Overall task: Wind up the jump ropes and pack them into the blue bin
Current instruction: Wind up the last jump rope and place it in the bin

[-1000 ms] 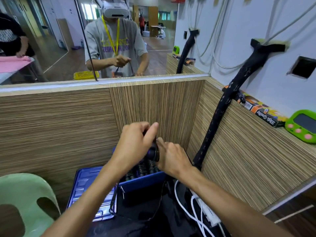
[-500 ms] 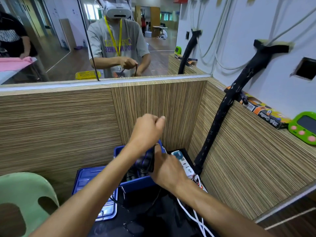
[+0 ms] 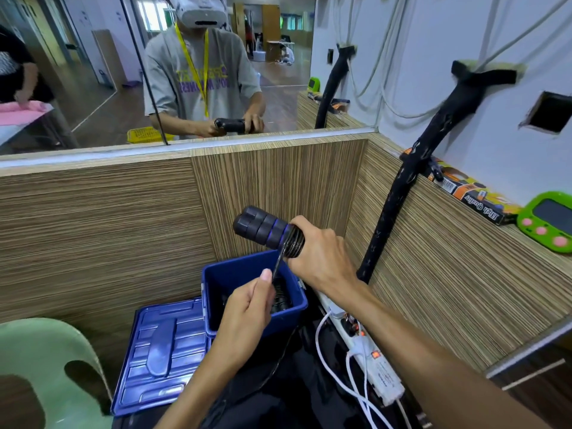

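Observation:
My right hand [image 3: 318, 255] grips a pair of black jump rope handles [image 3: 261, 229] held together, pointing up and left above the blue bin [image 3: 298, 294]. Several turns of black rope are wound around the handles beside my fingers. My left hand [image 3: 247, 308] pinches the loose black rope [image 3: 277, 264] just below the handles, over the bin's opening. Inside the bin lie more dark wound ropes, partly hidden by my left hand.
The bin's blue lid [image 3: 161, 351] lies flat to its left. A white power strip [image 3: 368, 357] with white cables runs along the right. A green plastic chair [image 3: 46, 366] stands at lower left. Wooden partition walls [image 3: 123, 218] close in the corner; a black padded pole [image 3: 399, 187] leans right.
My right hand has risen out of the bin with the handles. My left hand dropped from above the handles to pinch the rope below them.

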`<act>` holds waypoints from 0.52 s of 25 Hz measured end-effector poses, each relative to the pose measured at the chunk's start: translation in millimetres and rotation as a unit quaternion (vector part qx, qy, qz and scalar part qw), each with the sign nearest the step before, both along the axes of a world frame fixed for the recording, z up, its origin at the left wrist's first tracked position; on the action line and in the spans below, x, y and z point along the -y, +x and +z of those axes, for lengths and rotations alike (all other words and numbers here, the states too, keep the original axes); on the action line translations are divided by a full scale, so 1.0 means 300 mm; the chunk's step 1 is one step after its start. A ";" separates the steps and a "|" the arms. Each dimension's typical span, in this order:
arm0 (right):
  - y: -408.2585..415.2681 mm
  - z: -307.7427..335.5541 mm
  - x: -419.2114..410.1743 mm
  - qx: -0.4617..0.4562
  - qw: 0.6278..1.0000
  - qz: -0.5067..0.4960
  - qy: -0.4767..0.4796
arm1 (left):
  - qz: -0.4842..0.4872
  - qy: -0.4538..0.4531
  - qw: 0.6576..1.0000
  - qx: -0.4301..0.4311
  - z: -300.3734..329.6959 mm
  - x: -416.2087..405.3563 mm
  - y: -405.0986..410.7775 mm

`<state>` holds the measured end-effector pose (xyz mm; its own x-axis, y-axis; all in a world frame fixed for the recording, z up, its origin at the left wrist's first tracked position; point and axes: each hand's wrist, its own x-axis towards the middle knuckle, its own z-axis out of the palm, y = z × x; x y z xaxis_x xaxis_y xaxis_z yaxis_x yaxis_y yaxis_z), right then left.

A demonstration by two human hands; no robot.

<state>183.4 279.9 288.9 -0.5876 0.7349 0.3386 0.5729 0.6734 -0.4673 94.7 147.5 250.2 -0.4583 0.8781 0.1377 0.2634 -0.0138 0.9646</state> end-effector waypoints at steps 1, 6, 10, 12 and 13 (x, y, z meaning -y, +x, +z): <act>-0.005 0.000 0.004 -0.008 1.000 0.001 -0.003 | -0.009 0.001 0.999 0.032 -0.006 -0.001 -0.002; -0.021 -0.013 0.049 -0.044 0.998 0.037 -0.016 | -0.005 -0.021 0.993 0.118 -0.079 -0.028 -0.069; -0.001 -0.003 0.087 -0.060 0.991 0.113 -0.042 | -0.013 -0.022 0.999 0.019 -0.066 -0.079 -0.118; 0.018 0.016 0.098 -0.046 0.983 0.175 -0.043 | -0.008 -0.065 0.996 -0.057 -0.144 -0.106 -0.216; 0.029 0.023 0.106 -0.037 0.977 0.204 -0.040 | -0.011 -0.119 0.988 -0.100 -0.185 -0.126 -0.270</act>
